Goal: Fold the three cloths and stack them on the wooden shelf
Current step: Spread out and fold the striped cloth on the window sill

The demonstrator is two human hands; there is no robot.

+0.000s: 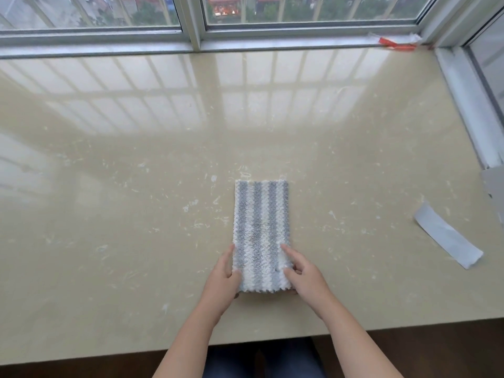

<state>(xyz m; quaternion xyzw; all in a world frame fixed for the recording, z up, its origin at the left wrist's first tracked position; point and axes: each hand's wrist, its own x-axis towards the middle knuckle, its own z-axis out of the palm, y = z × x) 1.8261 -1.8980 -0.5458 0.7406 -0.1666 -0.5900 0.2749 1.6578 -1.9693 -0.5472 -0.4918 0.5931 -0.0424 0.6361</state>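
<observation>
pinching near corners of striped cloth [260, 227]: l hand [222, 276] and r hand [302, 274], thumbs on top, fingers curled under near edge, index fingers laid along the sides. cloth lies folded narrow, mid countertop [109, 214], long axis away from body. risk: lifting by corners only, layers slip and fold opens; fluffy pile, poor grip. counter edge close behind wrists, so a drag-back could drop it. open room l and ahead. paper strip [447, 237] to r, well apart. window frame [195, 36] far. wooden shelf, other two cloths not in view.
</observation>
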